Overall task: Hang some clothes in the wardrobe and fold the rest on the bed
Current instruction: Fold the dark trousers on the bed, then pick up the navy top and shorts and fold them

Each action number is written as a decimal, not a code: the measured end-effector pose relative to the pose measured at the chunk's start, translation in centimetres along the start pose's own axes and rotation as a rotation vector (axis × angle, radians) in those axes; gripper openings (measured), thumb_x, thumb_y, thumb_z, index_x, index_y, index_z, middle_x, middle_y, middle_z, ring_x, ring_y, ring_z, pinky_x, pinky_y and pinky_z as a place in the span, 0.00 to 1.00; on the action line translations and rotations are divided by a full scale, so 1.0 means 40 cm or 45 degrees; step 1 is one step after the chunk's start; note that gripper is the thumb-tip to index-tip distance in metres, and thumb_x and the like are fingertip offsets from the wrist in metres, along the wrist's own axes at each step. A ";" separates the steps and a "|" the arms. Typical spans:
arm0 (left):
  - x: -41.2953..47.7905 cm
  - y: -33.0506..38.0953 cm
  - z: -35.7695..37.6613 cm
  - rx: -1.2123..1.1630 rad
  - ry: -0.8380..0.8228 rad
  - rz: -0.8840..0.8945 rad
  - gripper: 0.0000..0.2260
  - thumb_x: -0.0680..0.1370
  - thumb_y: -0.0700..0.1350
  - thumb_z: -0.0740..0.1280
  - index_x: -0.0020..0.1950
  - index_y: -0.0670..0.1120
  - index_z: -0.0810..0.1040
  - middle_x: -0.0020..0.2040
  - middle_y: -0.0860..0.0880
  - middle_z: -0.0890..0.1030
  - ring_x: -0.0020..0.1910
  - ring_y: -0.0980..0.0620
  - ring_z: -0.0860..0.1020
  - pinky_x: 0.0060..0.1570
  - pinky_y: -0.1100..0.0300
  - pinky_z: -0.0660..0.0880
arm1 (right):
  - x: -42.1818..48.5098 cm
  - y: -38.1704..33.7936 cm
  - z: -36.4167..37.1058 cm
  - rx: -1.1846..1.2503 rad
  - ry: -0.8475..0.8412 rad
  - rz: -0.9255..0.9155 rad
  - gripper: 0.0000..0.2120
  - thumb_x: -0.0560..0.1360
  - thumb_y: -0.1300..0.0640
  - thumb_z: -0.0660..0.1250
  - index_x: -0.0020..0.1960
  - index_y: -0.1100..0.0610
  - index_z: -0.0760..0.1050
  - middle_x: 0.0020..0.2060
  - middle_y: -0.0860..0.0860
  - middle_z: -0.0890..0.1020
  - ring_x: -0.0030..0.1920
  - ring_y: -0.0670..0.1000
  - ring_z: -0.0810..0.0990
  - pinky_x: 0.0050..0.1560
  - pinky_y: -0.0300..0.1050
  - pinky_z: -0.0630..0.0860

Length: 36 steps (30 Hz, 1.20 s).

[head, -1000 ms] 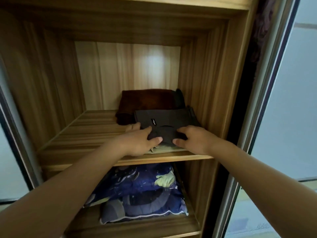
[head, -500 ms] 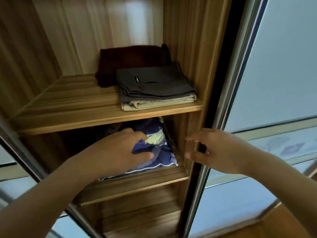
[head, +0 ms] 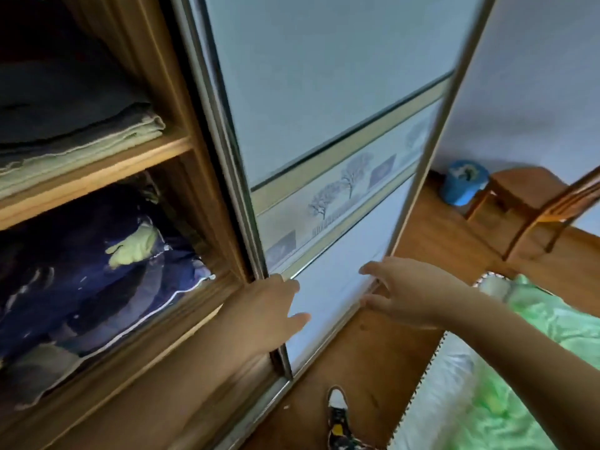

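The left hand (head: 269,313) is touching the left edge of the door (head: 324,92) and the right hand (head: 412,293) is reaching toward its right edge, both with open fingers, probably to slide it.

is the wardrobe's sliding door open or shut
Open. The sliding door sits to the right of the shelves, leaving the folded clothes and blue bedding exposed; the left hand is at its edge.

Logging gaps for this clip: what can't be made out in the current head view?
Head view: folded stack cut by the left edge and blurred by motion.
Head view: bed cut by the right edge; any clothes on it unseen.
Head view: whether left hand grips the sliding door: blur.
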<state>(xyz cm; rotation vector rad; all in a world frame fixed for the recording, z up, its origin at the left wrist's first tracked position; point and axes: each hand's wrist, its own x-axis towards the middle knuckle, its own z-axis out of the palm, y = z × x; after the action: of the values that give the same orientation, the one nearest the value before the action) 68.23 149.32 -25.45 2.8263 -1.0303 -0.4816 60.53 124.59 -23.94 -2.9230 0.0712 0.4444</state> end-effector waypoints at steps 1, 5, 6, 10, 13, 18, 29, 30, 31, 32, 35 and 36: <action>0.042 0.029 0.004 0.014 -0.041 0.047 0.26 0.81 0.64 0.60 0.75 0.52 0.67 0.68 0.50 0.72 0.66 0.48 0.74 0.64 0.54 0.71 | -0.011 0.036 0.010 0.018 0.007 0.057 0.31 0.77 0.32 0.61 0.76 0.43 0.63 0.65 0.48 0.76 0.62 0.50 0.78 0.61 0.50 0.77; 0.214 0.165 0.012 0.104 -0.150 0.227 0.24 0.82 0.62 0.58 0.74 0.51 0.66 0.68 0.50 0.71 0.65 0.47 0.74 0.62 0.49 0.73 | -0.065 0.168 0.036 0.094 0.041 0.287 0.30 0.77 0.33 0.62 0.74 0.44 0.66 0.60 0.49 0.78 0.59 0.52 0.78 0.58 0.50 0.77; 0.254 0.204 0.014 0.135 -0.161 0.269 0.23 0.82 0.61 0.59 0.73 0.51 0.68 0.67 0.50 0.72 0.64 0.46 0.74 0.62 0.49 0.73 | -0.079 0.201 0.042 0.117 0.044 0.345 0.30 0.77 0.33 0.62 0.74 0.45 0.67 0.59 0.49 0.78 0.58 0.52 0.78 0.58 0.51 0.77; 0.400 0.361 0.021 0.193 -0.149 0.424 0.21 0.82 0.58 0.60 0.70 0.49 0.71 0.65 0.48 0.75 0.60 0.46 0.76 0.54 0.53 0.74 | -0.134 0.341 0.064 0.199 0.068 0.575 0.30 0.77 0.34 0.63 0.74 0.45 0.66 0.61 0.49 0.77 0.62 0.53 0.77 0.60 0.53 0.76; 0.499 0.461 0.030 0.210 -0.127 0.527 0.19 0.82 0.57 0.61 0.68 0.48 0.73 0.62 0.47 0.77 0.57 0.47 0.78 0.54 0.52 0.77 | -0.158 0.445 0.079 0.274 0.099 0.711 0.30 0.76 0.34 0.63 0.74 0.45 0.67 0.64 0.50 0.78 0.64 0.54 0.76 0.62 0.55 0.75; 0.683 0.608 0.049 0.265 -0.128 0.667 0.16 0.81 0.58 0.62 0.61 0.49 0.75 0.52 0.49 0.78 0.47 0.50 0.79 0.45 0.55 0.76 | -0.141 0.641 0.096 0.371 0.137 0.869 0.31 0.75 0.33 0.63 0.74 0.43 0.67 0.64 0.48 0.79 0.64 0.54 0.77 0.59 0.53 0.74; 1.151 0.909 0.015 0.275 -0.168 0.727 0.23 0.82 0.60 0.61 0.74 0.53 0.69 0.70 0.51 0.74 0.63 0.49 0.77 0.56 0.52 0.79 | -0.027 1.097 0.021 0.438 0.182 0.996 0.27 0.76 0.34 0.63 0.72 0.44 0.68 0.66 0.48 0.77 0.66 0.55 0.75 0.60 0.56 0.76; 1.187 0.933 0.009 0.283 -0.181 0.735 0.23 0.82 0.60 0.61 0.74 0.53 0.69 0.70 0.51 0.74 0.62 0.49 0.77 0.55 0.53 0.78 | -0.019 1.127 0.011 0.431 0.171 1.002 0.27 0.76 0.34 0.63 0.72 0.44 0.68 0.65 0.48 0.77 0.65 0.55 0.75 0.59 0.55 0.76; 1.223 0.956 0.003 0.283 -0.192 0.743 0.22 0.81 0.60 0.61 0.74 0.53 0.69 0.70 0.51 0.74 0.60 0.50 0.77 0.54 0.54 0.78 | -0.010 1.158 0.000 0.424 0.154 1.013 0.28 0.77 0.34 0.63 0.72 0.44 0.68 0.64 0.48 0.77 0.65 0.56 0.76 0.59 0.55 0.76; 1.260 0.978 -0.003 0.275 -0.199 0.752 0.22 0.81 0.60 0.62 0.74 0.54 0.69 0.70 0.51 0.74 0.59 0.50 0.77 0.53 0.54 0.79 | 0.000 1.189 -0.013 0.420 0.138 1.026 0.27 0.77 0.34 0.62 0.72 0.44 0.68 0.63 0.49 0.77 0.64 0.56 0.76 0.58 0.55 0.76; 1.364 1.034 -0.020 0.284 -0.230 0.783 0.22 0.81 0.59 0.63 0.73 0.54 0.70 0.70 0.50 0.74 0.60 0.50 0.77 0.55 0.52 0.79 | 0.040 1.278 -0.052 0.456 0.105 1.061 0.25 0.76 0.35 0.61 0.68 0.45 0.70 0.59 0.50 0.78 0.60 0.57 0.77 0.56 0.55 0.77; 1.396 1.053 -0.023 0.294 -0.231 0.794 0.22 0.81 0.59 0.63 0.73 0.54 0.71 0.69 0.50 0.74 0.60 0.49 0.77 0.54 0.53 0.78 | 0.054 1.307 -0.063 0.478 0.106 1.067 0.24 0.76 0.35 0.61 0.67 0.45 0.71 0.59 0.50 0.78 0.59 0.57 0.77 0.55 0.55 0.77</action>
<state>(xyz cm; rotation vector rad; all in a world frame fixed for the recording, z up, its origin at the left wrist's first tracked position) 83.11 81.17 -30.93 2.4547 -2.0122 -0.5749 59.41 72.73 -31.30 -2.4084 1.2593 0.3563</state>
